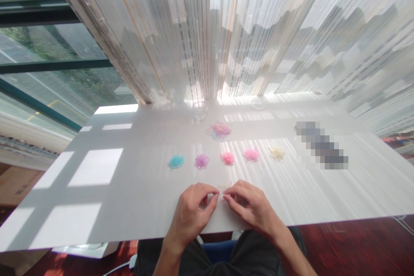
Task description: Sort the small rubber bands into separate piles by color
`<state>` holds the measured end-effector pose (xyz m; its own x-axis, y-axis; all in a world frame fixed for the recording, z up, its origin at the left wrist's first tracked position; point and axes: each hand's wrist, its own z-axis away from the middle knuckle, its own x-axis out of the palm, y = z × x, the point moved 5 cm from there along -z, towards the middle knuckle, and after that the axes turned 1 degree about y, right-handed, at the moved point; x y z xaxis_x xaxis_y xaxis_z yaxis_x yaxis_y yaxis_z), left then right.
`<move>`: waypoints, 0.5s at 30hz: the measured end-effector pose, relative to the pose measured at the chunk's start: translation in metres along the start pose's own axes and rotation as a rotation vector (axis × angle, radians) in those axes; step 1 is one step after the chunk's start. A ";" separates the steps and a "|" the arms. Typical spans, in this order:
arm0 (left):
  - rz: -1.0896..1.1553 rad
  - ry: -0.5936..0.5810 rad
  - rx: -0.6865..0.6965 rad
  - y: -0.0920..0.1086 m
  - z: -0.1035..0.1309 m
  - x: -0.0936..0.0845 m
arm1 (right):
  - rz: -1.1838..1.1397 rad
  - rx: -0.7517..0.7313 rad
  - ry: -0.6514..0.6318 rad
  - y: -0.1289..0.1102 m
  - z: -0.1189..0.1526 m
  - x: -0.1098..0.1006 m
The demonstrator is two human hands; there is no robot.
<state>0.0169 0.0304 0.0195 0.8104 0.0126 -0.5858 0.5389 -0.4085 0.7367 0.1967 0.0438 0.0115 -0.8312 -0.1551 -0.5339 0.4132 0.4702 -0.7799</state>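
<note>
Near the table's front edge, my left hand (196, 207) and my right hand (250, 202) face each other with thumb and forefinger pinched. Their fingertips nearly meet over a few pale and pinkish bits (224, 186), too small to name. What each pinch holds is hidden. Beyond the hands lies a row of small piles of fine, translucent pieces: a turquoise pile (176, 161), a purple pile (202, 161), a coral-pink pile (227, 158), a light pink pile (251, 154) and a pale yellow pile (277, 153). Behind them sits a larger mixed pile (220, 130) of pink, lilac and bluish pieces.
A clear round container (200, 110) and a flat clear lid or dish (258, 104) stand at the back of the white table (145, 207). To the right is a blurred-out dark object (321, 144). Striped sheer curtains (207, 30) hang along the far edge.
</note>
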 end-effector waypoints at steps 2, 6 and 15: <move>-0.002 0.002 0.005 0.000 0.000 0.001 | -0.002 -0.002 0.004 0.000 0.000 0.000; -0.018 0.003 0.019 -0.001 0.000 0.002 | -0.008 0.002 -0.009 0.001 0.000 0.001; -0.010 0.030 0.000 -0.002 0.000 0.000 | -0.015 -0.002 -0.018 0.000 0.001 0.001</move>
<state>0.0158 0.0309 0.0176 0.8113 0.0436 -0.5830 0.5471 -0.4079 0.7309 0.1963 0.0432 0.0107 -0.8303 -0.1776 -0.5282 0.4003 0.4692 -0.7871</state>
